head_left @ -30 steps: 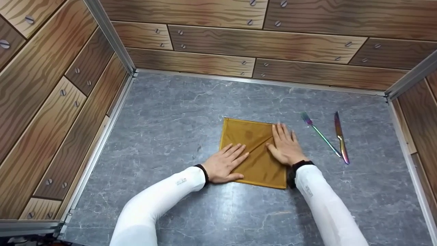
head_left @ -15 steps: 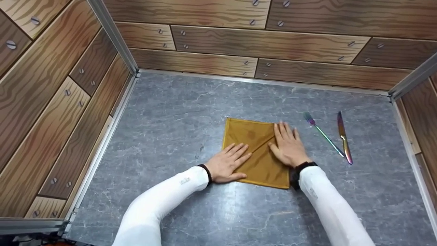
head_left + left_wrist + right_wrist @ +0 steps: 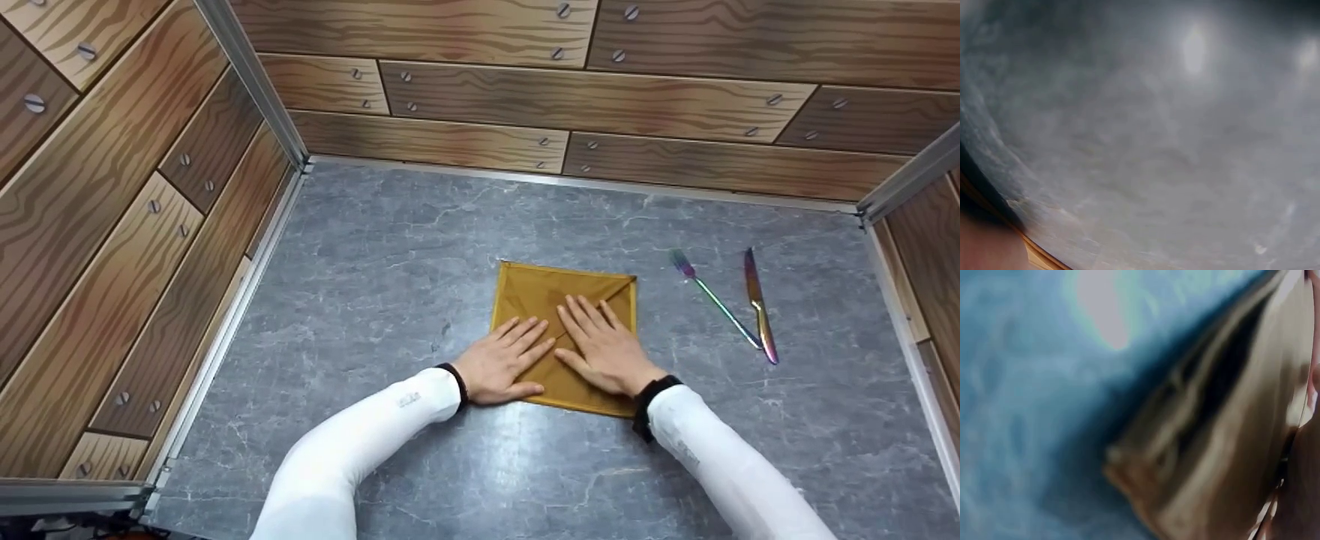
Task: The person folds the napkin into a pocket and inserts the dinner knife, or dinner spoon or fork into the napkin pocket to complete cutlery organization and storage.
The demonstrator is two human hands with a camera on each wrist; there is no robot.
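A mustard-yellow cloth napkin (image 3: 532, 285), folded into a square with creases across it, lies flat in the middle of the grey table. My left hand (image 3: 501, 361) rests on its left side, fingers straight and spread. On the right half of the napkin my right hand (image 3: 602, 346) lies flat with extended fingers, its fingertips near the centre. In the right wrist view the layered edge of the napkin (image 3: 1207, 439) shows up close and blurred, with part of the hand at the right border. A sliver of the left hand (image 3: 991, 247) appears in the lower left of the left wrist view.
To the right lie a rainbow-coloured fork (image 3: 712, 296) and a matching knife (image 3: 757, 304), their handle ends close together. Wood-patterned panels (image 3: 480, 97) wall the grey marbled table (image 3: 390, 247) at the back and both sides, with metal framing along the edges.
My right hand has slid from the napkin's upper right corner down and left toward its centre, uncovering that corner. The left hand has stayed on the napkin's left side.
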